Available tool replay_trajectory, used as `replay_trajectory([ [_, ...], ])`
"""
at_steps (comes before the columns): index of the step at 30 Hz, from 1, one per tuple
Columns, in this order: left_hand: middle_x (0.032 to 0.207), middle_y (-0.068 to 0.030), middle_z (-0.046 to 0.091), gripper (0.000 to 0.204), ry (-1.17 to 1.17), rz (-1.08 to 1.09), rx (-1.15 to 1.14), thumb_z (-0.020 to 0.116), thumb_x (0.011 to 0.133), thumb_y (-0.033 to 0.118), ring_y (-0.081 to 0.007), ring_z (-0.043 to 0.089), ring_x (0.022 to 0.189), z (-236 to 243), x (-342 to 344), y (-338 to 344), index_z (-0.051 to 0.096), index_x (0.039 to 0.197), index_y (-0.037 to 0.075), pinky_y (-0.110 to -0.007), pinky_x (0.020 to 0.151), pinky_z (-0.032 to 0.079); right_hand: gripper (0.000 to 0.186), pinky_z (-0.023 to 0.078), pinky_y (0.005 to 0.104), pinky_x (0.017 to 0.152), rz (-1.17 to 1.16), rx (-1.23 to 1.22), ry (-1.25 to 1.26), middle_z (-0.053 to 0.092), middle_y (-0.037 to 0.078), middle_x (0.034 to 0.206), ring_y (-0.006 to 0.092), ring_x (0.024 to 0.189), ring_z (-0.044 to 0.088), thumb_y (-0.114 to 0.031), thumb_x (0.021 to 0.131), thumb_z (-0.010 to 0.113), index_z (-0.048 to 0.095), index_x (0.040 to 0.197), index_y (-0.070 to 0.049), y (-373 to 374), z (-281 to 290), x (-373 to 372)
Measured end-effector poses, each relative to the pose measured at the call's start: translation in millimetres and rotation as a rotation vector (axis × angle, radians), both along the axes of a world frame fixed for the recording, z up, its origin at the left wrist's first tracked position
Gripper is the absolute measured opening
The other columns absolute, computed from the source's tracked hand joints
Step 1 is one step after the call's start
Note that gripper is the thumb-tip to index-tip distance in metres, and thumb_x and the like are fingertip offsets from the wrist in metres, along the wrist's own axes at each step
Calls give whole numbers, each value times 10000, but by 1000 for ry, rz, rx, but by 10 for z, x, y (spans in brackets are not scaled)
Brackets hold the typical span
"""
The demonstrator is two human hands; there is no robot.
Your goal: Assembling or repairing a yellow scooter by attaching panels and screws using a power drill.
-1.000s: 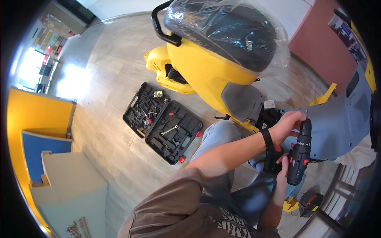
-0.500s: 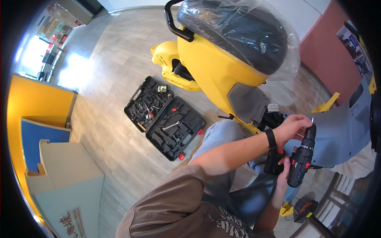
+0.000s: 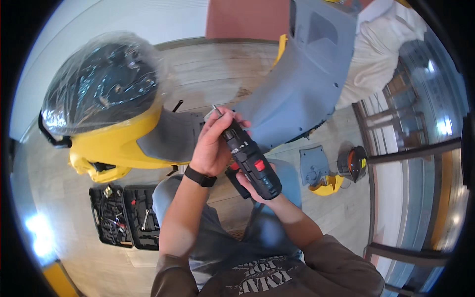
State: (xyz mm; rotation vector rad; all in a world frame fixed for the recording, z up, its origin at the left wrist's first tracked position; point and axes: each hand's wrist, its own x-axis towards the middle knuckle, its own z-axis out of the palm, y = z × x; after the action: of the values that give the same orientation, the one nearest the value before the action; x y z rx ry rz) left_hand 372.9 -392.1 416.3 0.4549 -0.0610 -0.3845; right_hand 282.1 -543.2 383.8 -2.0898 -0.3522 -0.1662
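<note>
- Two bare hands working one cordless drill [image 3: 252, 161], black w/ red button, held just in front of the yellow scooter [image 3: 116, 143].
- Left hand [image 3: 213, 143] wrapping the drill's front end near the chuck, fingers curled closed round it; black wristband [image 3: 200, 176] showing on that wrist.
- Right hand [image 3: 257, 190] gripping under the drill body at the handle, fingers closed; mostly hidden by the tool, so exact finger placement can't be told.
- Drill bit [image 3: 216, 110] pointing up and away from the person, tip sitting close to the scooter's grey side panel [image 3: 170, 136]; contact w/ anything can't be told.
- Scooter seat [image 3: 101, 81] wrapped in clear plastic, lying left of the drill.
- Grey body panel [image 3: 307, 84], detached-looking, leaning just right of the scooter, behind the hands.
- Open black tool case [image 3: 123, 215] lying on wood floor [image 3: 222, 69] below the scooter, well apart from the drill.
- Small grey part on yellow piece [image 3: 316, 171] and a black-orange reel [image 3: 352, 162] sitting on the floor, far right of the scooter.
</note>
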Motion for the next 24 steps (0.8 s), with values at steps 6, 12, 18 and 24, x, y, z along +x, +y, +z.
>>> replay_trajectory([
  [6, 1003, -67, 645, 191, 77, 33, 23, 639, 952, 169, -222, 641, 950, -52, 5, -34, 636, 1112, 65, -372, 852, 534, 333, 488, 330, 591, -24, 121, -4, 621, 69, 735, 212, 596, 573, -80, 770, 775, 596, 1048, -44, -55, -120, -40],
  [12, 1042, -72, 607, 471, 6, 69, 174, 660, 919, 333, -252, 607, 1052, -139, -9, 87, 531, 1268, 45, -407, 925, 501, 291, 481, 329, 600, 2, 230, -91, 631, 65, 735, 193, 633, 600, -102, 771, 786, 618, 1001, -39, 75, -127, -9],
  [18, 1155, -147, 624, 438, -42, -118, -190, 618, 906, 270, -321, 595, 1134, 30, -10, -51, 526, 1281, 62, -471, 969, 485, 162, 499, 323, 658, -139, 288, 307, 640, 43, 798, 136, 713, 608, -198, 882, 704, 624, 943, -70, -103, -301, -180],
  [24, 1013, -33, 647, 227, 18, -2, 133, 655, 949, 189, -148, 657, 936, -74, 19, 4, 575, 1147, 112, -334, 818, 548, 221, 451, 265, 619, -30, 499, 258, 567, 5, 800, 98, 673, 546, -62, 918, 615, 575, 1133, -40, -8, -27, -122],
])
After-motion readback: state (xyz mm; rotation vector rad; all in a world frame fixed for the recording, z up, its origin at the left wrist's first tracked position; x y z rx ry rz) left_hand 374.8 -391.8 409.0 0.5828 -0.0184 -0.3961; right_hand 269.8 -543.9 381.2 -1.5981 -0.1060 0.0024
